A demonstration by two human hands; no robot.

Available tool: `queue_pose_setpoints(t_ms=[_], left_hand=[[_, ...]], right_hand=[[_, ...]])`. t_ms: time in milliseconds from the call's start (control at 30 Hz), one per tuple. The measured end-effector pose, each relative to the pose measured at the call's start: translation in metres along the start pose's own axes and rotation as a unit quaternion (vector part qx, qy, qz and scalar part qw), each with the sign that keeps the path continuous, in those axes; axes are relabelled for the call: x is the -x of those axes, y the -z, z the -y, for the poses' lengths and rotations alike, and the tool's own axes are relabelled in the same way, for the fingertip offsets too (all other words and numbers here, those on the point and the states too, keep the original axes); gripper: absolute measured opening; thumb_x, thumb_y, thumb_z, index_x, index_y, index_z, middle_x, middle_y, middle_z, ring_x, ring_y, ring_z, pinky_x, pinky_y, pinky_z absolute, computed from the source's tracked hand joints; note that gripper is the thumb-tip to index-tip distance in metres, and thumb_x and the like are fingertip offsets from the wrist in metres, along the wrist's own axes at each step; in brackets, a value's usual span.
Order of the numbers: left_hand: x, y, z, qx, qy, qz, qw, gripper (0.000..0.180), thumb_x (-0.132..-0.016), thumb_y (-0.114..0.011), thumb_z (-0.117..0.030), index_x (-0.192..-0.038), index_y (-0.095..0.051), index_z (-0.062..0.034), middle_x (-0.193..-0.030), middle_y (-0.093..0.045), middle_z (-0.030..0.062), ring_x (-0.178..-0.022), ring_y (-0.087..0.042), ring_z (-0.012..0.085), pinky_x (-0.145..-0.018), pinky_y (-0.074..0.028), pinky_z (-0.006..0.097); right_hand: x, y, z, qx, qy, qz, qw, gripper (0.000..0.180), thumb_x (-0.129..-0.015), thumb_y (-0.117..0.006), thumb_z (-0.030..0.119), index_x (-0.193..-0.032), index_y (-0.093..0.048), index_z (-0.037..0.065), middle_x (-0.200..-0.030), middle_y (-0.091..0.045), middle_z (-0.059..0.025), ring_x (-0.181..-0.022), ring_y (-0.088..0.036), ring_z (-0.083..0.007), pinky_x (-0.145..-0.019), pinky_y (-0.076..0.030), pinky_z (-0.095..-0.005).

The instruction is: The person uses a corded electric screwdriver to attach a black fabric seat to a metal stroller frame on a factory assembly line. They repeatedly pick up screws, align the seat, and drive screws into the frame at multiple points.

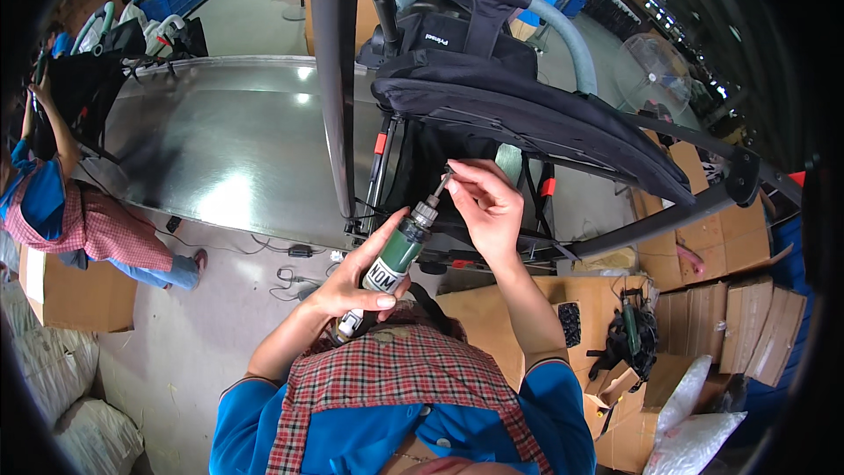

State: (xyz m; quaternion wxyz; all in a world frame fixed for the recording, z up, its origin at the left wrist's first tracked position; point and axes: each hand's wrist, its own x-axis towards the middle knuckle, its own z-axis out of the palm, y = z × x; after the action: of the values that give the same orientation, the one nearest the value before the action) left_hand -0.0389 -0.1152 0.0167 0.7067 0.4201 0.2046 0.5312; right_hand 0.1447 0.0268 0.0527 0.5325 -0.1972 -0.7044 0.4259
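the left hand [347, 288] grips a green power screwdriver [402, 249] at the near side of the black stroller [519, 114]. the right hand [494, 211] pinches its tip [442, 183], maybe fitting something too tiny to tell; next needs steady aim.

A cylindrical green power screwdriver [403, 248], with a white label [384, 275], ridged grey collar [425, 212] and slim metal bit [440, 188], slants up and to the right in the left hand [350, 286], its tip at the fingers [477, 176] of the right hand [492, 209].
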Motion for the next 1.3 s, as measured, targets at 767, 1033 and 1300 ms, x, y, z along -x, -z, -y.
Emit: queue_pose_setpoints(t_ms=[767,1033,1300], left_hand=[[0.032,0.013,0.010,0.085,-0.049,-0.025,0.995,0.124,-0.073,-0.084,-0.020,-0.162,0.003,-0.0165,-0.092,-0.057,0.0138,-0.067,-0.060,0.0195,-0.052,-0.052,0.031],[0.022,0.020,0.007,0.058,-0.034,-0.014,0.998,0.121,-0.075,-0.084,-0.020,-0.162,0.000,-0.0196,-0.083,-0.058,0.0122,-0.058,-0.061,0.0176,-0.053,-0.051,0.028],[0.027,0.013,0.006,0.089,-0.013,-0.020,0.996,0.132,-0.066,-0.088,-0.023,-0.162,0.002,-0.0197,-0.087,-0.056,0.0140,-0.060,-0.059,0.0191,-0.051,-0.051,0.028]], right_hand=[[-0.073,-0.035,-0.091,0.521,0.056,0.228,0.820,0.018,-0.095,-0.057,0.020,-0.093,-0.061,0.003,-0.079,-0.069,-0.0184,-0.074,-0.070,-0.0385,-0.064,-0.056,-0.0455],[-0.073,-0.041,-0.111,0.407,0.024,0.144,0.902,0.019,-0.091,-0.070,0.026,-0.099,-0.068,0.010,-0.081,-0.073,-0.0149,-0.073,-0.070,-0.0371,-0.065,-0.056,-0.0459],[-0.031,-0.042,-0.062,0.046,-0.044,0.382,0.922,0.054,-0.090,-0.075,0.025,-0.134,-0.057,-0.001,-0.118,-0.068,-0.0238,-0.114,-0.067,-0.0273,-0.093,-0.053,-0.0362]])
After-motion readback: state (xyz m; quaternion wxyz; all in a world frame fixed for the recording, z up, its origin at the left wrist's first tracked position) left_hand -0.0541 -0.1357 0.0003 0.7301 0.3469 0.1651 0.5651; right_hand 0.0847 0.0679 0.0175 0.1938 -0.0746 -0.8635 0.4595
